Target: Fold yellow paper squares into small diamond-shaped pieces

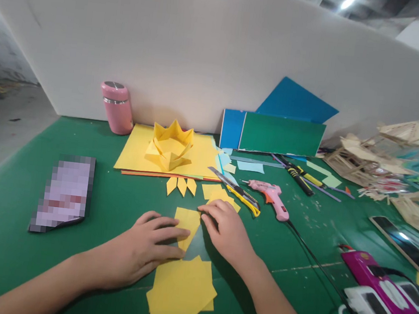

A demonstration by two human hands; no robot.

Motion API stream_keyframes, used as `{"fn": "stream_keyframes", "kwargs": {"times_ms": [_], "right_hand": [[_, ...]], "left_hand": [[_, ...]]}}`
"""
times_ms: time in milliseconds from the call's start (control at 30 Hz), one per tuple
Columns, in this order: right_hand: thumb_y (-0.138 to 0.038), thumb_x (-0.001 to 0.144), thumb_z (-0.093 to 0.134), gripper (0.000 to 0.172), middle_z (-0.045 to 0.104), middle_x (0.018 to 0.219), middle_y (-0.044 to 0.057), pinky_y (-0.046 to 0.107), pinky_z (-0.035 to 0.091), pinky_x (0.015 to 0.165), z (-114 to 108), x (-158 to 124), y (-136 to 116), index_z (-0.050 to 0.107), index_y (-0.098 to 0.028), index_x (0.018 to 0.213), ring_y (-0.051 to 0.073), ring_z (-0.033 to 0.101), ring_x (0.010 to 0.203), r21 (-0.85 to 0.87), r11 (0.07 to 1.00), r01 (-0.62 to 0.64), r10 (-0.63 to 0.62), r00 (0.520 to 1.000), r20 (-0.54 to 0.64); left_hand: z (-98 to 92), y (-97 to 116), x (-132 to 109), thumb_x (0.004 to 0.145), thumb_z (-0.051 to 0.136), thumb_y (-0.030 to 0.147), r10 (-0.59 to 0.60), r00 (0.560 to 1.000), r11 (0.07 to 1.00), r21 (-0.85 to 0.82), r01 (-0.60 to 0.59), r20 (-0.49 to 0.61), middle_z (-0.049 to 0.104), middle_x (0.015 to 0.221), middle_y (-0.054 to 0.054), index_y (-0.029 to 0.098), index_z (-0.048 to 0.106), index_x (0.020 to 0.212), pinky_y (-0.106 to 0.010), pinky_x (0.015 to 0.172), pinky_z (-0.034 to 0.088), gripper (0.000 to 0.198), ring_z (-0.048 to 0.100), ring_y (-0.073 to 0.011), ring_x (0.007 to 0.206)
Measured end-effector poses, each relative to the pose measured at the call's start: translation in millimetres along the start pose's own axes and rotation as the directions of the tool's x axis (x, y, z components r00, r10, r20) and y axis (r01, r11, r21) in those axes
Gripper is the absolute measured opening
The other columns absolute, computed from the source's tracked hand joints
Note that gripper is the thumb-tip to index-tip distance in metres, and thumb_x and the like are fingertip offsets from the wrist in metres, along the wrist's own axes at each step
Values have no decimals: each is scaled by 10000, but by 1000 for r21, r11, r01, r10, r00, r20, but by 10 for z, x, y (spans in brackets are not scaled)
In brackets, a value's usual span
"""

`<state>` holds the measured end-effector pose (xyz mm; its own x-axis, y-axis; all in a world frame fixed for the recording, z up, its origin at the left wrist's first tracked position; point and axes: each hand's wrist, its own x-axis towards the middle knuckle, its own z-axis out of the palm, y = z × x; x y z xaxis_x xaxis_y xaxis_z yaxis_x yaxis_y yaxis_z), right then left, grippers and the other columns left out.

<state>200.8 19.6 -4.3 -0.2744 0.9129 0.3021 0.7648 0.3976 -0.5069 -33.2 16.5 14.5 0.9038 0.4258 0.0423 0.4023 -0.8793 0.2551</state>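
Left hand, open with fingers spread, rests on the yellow paper at its 2 o'clock, long axis roughly 12-to-6, while the right hand, half-curled, reaches the paper's 1-o'clock corner from 3 o'clock, pinch indeterminable.

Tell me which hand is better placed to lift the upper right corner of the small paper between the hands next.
Probably the right hand: its fingertips are at that corner of the small yellow paper, while the left hand lies spread over the paper's left side.
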Motion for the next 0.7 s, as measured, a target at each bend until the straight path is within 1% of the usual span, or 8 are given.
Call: {"fn": "stream_keyframes", "kwargs": {"times_ms": [100, 200, 300, 367, 433, 500, 633, 700], "right_hand": [[-110, 860, 543, 154, 625, 905, 77, 360, 479, 792, -5, -5, -25, 655, -171, 947, 227, 581, 896, 1, 1000, -14, 14, 1000, 18], [-145, 852, 590, 103, 616, 878, 67, 359, 479, 778, -3, -8, -47, 660, -174, 923, 223, 576, 875, 4, 1000, -1, 1, 1000, 31], [-158, 828, 631, 90, 606, 846, 60, 356, 478, 753, 20, -12, -67, 665, -172, 910, 221, 571, 844, -11, 1000, 10, -10, 999, 34], [-153, 819, 637, 90, 606, 840, 57, 351, 476, 746, 44, -16, -81, 662, -171, 903, 218, 573, 839, 1, 1000, 0, 0, 999, 34], [-134, 815, 622, 71, 611, 828, 51, 340, 472, 739, 72, -19, -95, 651, -175, 866, 211, 577, 830, 38, 999, -12, 11, 999, 37], [-110, 803, 602, 79, 614, 800, 42, 327, 470, 729, 100, -22, -111, 636, -178, 824, 201, 580, 809, 85, 996, -25, 23, 999, 31], [-98, 761, 571, 180, 597, 701, -3, 281, 475, 647, 151, -26, -150, 621, -193, 905, 163, 579, 678, 225, 967, -121, 129, 991, -19], [-114, 755, 554, 246, 592, 680, -19, 255, 475, 588, 166, -27, -166, 608, -197, 980, 141, 570, 603, 316, 932, -175, 197, 980, -38]], "left_hand": [[-26, 23, 9, 862, 410, 54, 0, 1000, 1000, -1, 0, 21, 526, 1389, 21, 332, 527, 1237, -432, 973, 343, 481, 445, -271, 1232], [-35, 74, 28, 864, 403, 54, -9, 1000, 1000, 3, 9, 6, 544, 1372, 24, 325, 521, 1249, -418, 955, 336, 486, 457, -262, 1203], [24, 139, 52, 904, 395, 103, -40, 999, 999, -1, 40, -32, 585, 1321, 19, 306, 536, 1236, -393, 921, 357, 414, 487, -244, 1142], [98, 179, 66, 920, 399, 139, -59, 994, 998, 4, 60, -88, 603, 1287, 14, 295, 544, 1229, -388, 904, 367, 376, 503, -236, 1089], [172, 212, 77, 933, 389, 163, -80, 984, 996, 19, 84, -161, 613, 1258, -1, 280, 556, 1215, -389, 886, 374, 348, 504, -232, 1053], [215, 237, 86, 948, 377, 185, -90, 976, 995, 29, 97, -196, 624, 1227, -1, 280, 568, 1191, -389, 867, 378, 323, 504, -230, 1028], [204, 257, 104, 956, 387, 215, -88, 979, 995, 30, 96, -185, 628, 1212, 3, 282, 571, 1181, -391, 863, 397, 298, 516, -229, 1006], [193, 250, 110, 941, 425, 215, -83, 983, 995, 39, 91, -161, 625, 1215, -4, 277, 574, 1184, -417, 924, 392, 292, 513, -247, 1060]]}}
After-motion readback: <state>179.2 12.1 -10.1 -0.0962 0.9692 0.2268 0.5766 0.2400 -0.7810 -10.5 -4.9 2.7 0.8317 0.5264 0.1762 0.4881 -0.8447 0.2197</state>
